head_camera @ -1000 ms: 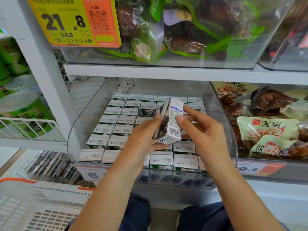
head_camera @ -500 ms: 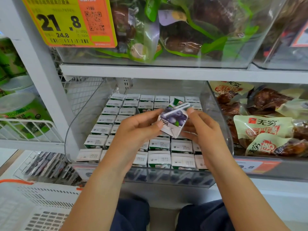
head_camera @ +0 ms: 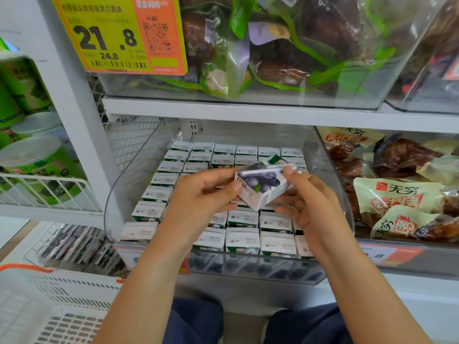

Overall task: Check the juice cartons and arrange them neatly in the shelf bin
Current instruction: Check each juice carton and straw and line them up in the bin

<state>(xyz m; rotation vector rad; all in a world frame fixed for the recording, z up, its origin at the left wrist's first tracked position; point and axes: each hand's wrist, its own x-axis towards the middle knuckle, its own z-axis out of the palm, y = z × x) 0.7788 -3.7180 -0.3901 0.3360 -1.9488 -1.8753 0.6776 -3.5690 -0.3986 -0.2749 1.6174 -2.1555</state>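
Juice cartons (head_camera: 242, 217) fill most of the clear shelf bin (head_camera: 116, 194) in upright rows, tops showing, and from the left edge across to the middle they look squared up — that part I judge done. One carton (head_camera: 260, 188) is out of the rows, held just above them, tilted with its blueberry face up toward me. My left hand (head_camera: 198, 197) grips its left end, thumb on the near corner; my right hand (head_camera: 306, 202) pinches the right end, thumb on the top edge and fingers curled beneath. What is left, as I read it, is finishing this check and slotting the carton back — the gap for it is hidden under my hands. A green-cornered carton behind my right thumb sits askew and probably needs straightening too. Against a second ago, the carton has turned from standing with its barcode side to me to lying with the picture side up.
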